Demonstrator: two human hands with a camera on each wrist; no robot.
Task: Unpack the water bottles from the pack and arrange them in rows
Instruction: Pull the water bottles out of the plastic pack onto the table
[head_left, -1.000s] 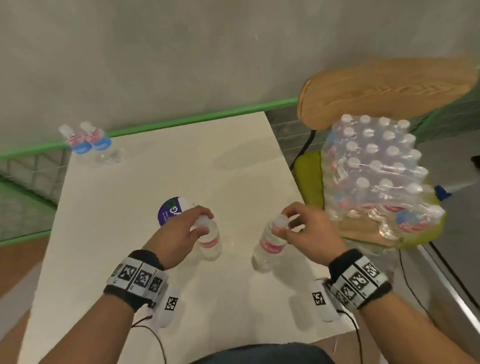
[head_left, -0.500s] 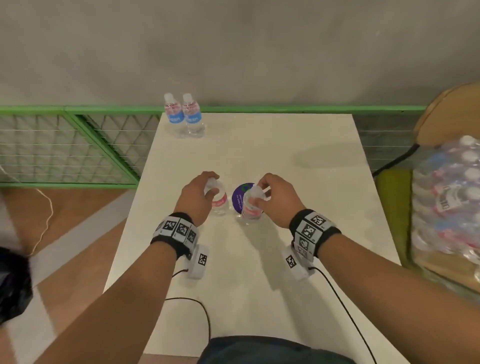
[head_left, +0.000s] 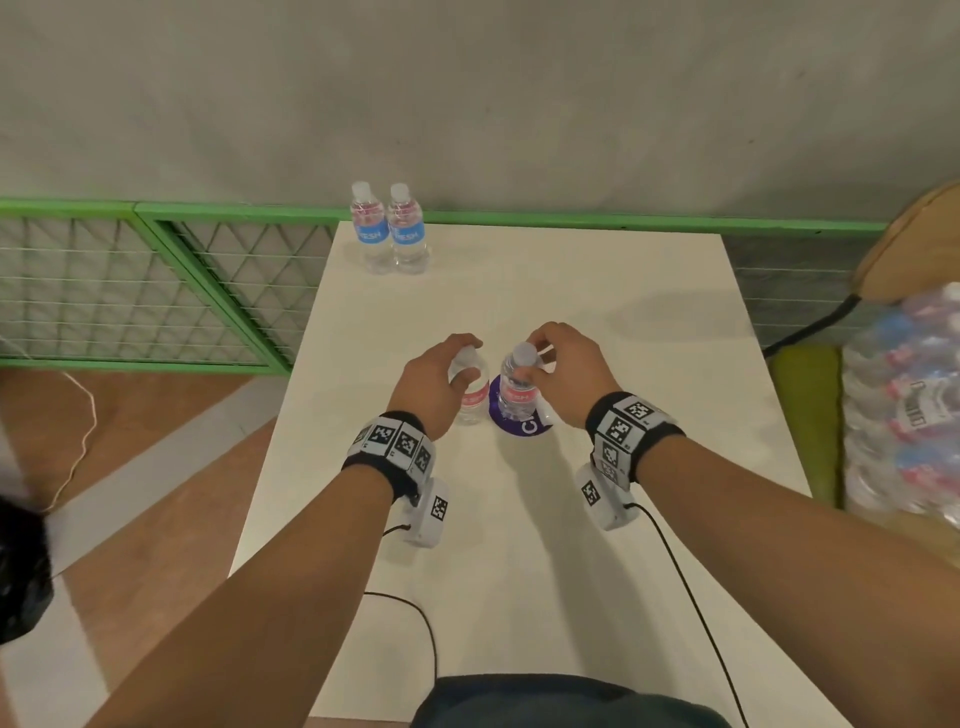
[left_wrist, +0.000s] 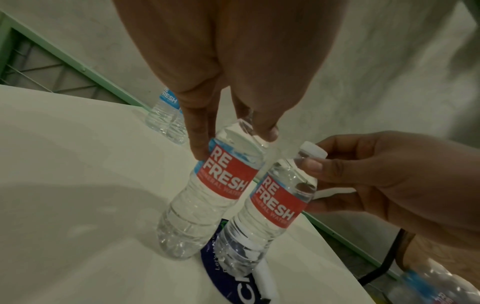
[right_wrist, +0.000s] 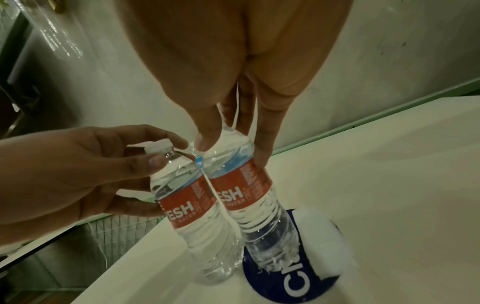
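Two small clear water bottles with red labels are side by side at the middle of the white table (head_left: 623, 519). My left hand (head_left: 464, 361) grips the left bottle (head_left: 474, 397) from above at its neck and shoulder. My right hand (head_left: 530, 356) pinches the right bottle (head_left: 516, 389) near its white cap, above a purple disc (head_left: 527, 427). In the left wrist view the left bottle (left_wrist: 223, 181) and right bottle (left_wrist: 278, 203) almost touch. Whether their bases rest on the table I cannot tell. Two blue-labelled bottles (head_left: 389, 228) stand together at the table's far left corner. The shrink-wrapped pack (head_left: 904, 405) lies at the right.
A green wire fence (head_left: 156, 291) runs along the left and behind the table, against a grey wall. The pack lies on a chair with a green cushion (head_left: 805, 415) and a wooden back (head_left: 914, 249). Black cables (head_left: 426, 623) trail from my wrists across the near table.
The view has swung left, away from the pack. Both hands have carried their bottles forward and closer together, over the purple disc. Both grips are unchanged.
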